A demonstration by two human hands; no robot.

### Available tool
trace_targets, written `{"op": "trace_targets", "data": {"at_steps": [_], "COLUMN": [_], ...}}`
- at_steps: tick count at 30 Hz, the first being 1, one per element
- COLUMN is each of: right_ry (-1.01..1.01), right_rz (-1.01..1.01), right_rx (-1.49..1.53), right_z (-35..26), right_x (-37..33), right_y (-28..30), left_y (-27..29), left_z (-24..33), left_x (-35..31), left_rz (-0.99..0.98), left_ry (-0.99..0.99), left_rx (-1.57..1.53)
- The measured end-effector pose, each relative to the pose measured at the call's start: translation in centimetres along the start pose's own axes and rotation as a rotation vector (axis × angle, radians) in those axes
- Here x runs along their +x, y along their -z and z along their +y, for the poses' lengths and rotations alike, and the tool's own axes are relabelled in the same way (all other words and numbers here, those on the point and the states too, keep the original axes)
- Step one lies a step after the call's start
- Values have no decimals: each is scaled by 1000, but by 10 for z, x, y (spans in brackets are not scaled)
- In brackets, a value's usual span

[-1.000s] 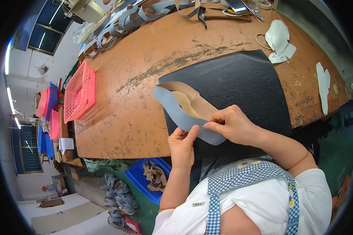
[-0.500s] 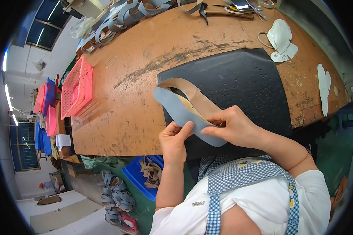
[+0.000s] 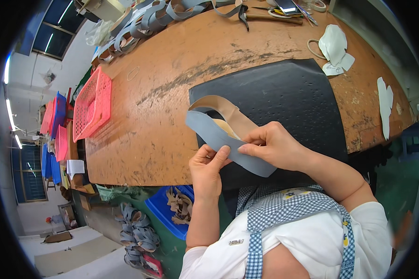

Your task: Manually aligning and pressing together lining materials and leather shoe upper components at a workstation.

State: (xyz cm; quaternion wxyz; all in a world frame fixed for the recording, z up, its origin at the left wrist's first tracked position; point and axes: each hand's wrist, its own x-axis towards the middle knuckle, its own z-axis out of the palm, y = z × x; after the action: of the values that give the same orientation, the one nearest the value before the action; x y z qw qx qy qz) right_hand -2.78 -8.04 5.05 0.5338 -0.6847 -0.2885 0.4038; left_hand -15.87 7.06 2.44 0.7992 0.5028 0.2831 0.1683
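A curved loop of blue-grey leather, looking like a shoe upper with a tan inner side, is held up over a black mat. My left hand pinches its lower near edge, thumb on the blue-grey face and fingers behind. Further right along the same edge, my right hand grips it between thumb and fingers. A pale yellowish lining shows inside the loop between its two sides. The fingertips behind the leather are hidden.
A pink basket stands at the table's left. Similar blue-grey pieces line the far edge, near a hammer. White pattern pieces lie at right. Below the table is a blue bin with tan scraps.
My right hand has shifted slightly left along the leather's edge, its thumb now on the outer face nearer my left thumb. More of the piece's right end shows below it.
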Motion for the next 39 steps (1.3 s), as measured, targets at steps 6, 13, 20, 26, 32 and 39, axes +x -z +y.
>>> {"op": "trace_targets", "data": {"at_steps": [6,13,20,26,32,39], "right_ry": [63,94,143,136,400,771], "right_rz": [39,57,109,47,417,598], "right_rx": [-41,-63,-48,98,-110,-522], "right_z": [-2,-5,2,0,-4,30], "right_x": [-7,-3,9,11,-12,-50], "right_y": [-5,-6,-8,-5,18,24], "left_y": [4,3,-6,-9,-12,-68], "left_z": [5,10,9,13,88,13], "left_x": [5,4,1,9,26,26], "left_rz": [30,11,-9,28,325,-363], "left_ry": [22,-4,-86,-130,-740,-1093], "left_rx": [-7,55,158,43,291,1748]}}
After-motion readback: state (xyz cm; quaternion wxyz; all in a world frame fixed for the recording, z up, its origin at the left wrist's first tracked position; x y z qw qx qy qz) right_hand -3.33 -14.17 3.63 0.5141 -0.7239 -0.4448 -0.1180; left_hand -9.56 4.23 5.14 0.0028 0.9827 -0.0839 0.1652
